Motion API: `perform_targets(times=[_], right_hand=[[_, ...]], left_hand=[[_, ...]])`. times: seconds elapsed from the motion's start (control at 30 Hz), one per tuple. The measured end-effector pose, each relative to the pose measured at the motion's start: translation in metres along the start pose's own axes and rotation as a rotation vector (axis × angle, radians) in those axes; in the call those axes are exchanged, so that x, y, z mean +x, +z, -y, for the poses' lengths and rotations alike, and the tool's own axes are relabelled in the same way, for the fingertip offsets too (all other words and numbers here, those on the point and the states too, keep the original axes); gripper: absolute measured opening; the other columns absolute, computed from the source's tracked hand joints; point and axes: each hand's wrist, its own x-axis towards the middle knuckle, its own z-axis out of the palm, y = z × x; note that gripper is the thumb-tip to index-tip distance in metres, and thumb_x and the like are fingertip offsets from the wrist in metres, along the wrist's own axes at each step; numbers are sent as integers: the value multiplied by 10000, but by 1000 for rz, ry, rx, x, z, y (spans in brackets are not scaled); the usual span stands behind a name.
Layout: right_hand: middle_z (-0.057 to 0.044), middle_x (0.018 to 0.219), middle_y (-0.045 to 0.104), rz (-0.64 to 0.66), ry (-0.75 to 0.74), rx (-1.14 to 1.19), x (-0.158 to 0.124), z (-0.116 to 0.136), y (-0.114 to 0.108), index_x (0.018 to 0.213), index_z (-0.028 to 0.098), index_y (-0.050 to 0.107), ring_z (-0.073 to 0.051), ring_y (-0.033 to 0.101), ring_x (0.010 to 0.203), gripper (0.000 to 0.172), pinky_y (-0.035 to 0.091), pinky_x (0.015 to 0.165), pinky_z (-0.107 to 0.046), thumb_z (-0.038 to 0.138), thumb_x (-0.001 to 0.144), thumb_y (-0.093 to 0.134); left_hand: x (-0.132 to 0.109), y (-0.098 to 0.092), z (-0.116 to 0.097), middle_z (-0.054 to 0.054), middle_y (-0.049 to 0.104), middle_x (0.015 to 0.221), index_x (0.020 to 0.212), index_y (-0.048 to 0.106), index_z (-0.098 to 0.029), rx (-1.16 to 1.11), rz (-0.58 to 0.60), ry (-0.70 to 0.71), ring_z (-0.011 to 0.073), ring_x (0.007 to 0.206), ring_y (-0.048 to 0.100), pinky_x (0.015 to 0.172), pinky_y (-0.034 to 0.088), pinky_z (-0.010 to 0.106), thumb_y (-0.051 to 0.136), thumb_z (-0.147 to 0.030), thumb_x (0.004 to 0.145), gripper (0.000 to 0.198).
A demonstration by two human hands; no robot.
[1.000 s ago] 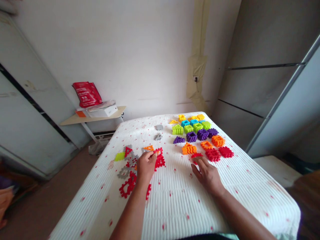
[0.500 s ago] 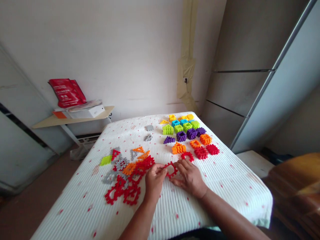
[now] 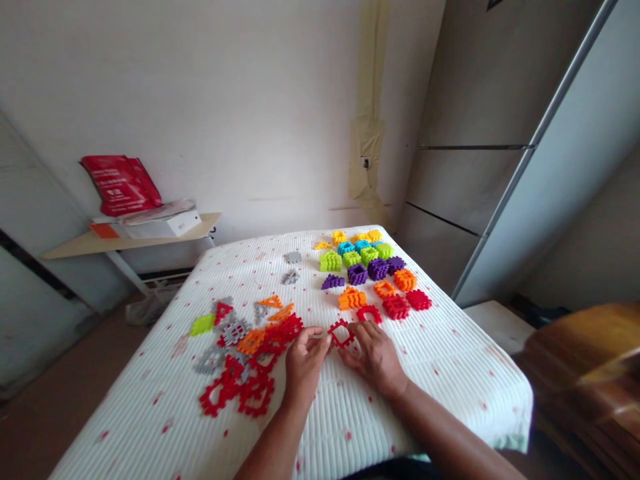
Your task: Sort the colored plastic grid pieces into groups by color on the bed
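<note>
A red square building piece [image 3: 341, 333] with a hollow centre and toothed edges is held up just over the cloth. My right hand [image 3: 376, 355] grips its right side, fingers on top and thumb below. My left hand [image 3: 309, 357] is at the piece's left edge, thumb and index finger parted; whether a fingertip still touches it is hard to see. Behind the right fingers lies another red hollow piece [image 3: 369, 314]. To the left of my left hand is a loose heap of red pieces [image 3: 257, 393], with orange pieces [image 3: 251, 341] and grey pieces [image 3: 210, 359] mixed in.
Sorted stacks stand at the right: red [image 3: 396, 307], orange [image 3: 353, 298], purple [image 3: 377, 269], green [image 3: 331, 261], blue [image 3: 345, 248] and yellow [image 3: 339, 237]. Two small grey groups [image 3: 293, 257] lie left of them. A side table [image 3: 65, 248] holds a red bag [image 3: 120, 185].
My left thumb and index finger have come apart at the piece's left edge. The right hand keeps its hold, and the red piece is turned slightly. The view has shifted a little.
</note>
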Motion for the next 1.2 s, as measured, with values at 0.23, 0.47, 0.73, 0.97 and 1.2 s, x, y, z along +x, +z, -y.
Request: perform_targets(times=[0.23, 0.47, 0.73, 0.97, 1.2], right_hand=[[-135, 915, 612, -129, 267, -266, 1, -36, 0, 1070, 118, 545, -255, 565, 855, 319, 476, 747, -377, 345, 848, 512], [-124, 847, 617, -81, 297, -372, 3, -39, 3, 1013, 132, 561, -253, 575, 830, 269, 471, 748, -367, 333, 850, 485], [-106, 860, 615, -27, 317, -415, 2, -38, 1, 989, 164, 554, -236, 581, 806, 229, 482, 697, -326, 327, 834, 507], [-116, 876, 596, -69, 293, -367, 3, -35, -1, 1000, 147, 563, -244, 569, 801, 294, 475, 675, -344, 388, 843, 499], [-77, 889, 628, -137, -43, -165, 2, -19, -11, 885, 184, 597, -172, 586, 821, 178, 471, 716, -270, 285, 905, 452]], left_hand=[[3, -4, 7, 44, 667, 671, 918, 584, -153, -41, 1, -18, 178, 665, 640, 600, 469, 266, 654, -436, 646, 399], [3, -5, 7, 64, 684, 697, 905, 588, -146, -44, -3, -4, 196, 679, 657, 599, 478, 283, 649, -414, 644, 379], [3, -5, 6, 63, 687, 693, 912, 578, -145, -52, 3, -14, 190, 676, 652, 602, 474, 279, 631, -371, 651, 350], [2, -3, 9, 54, 677, 691, 905, 587, -149, -38, 5, 0, 188, 682, 651, 590, 468, 264, 630, -383, 658, 343], [14, -31, 5, 60, 679, 802, 824, 641, -180, 327, -163, 340, 187, 763, 625, 729, 482, 306, 523, -313, 753, 191]])
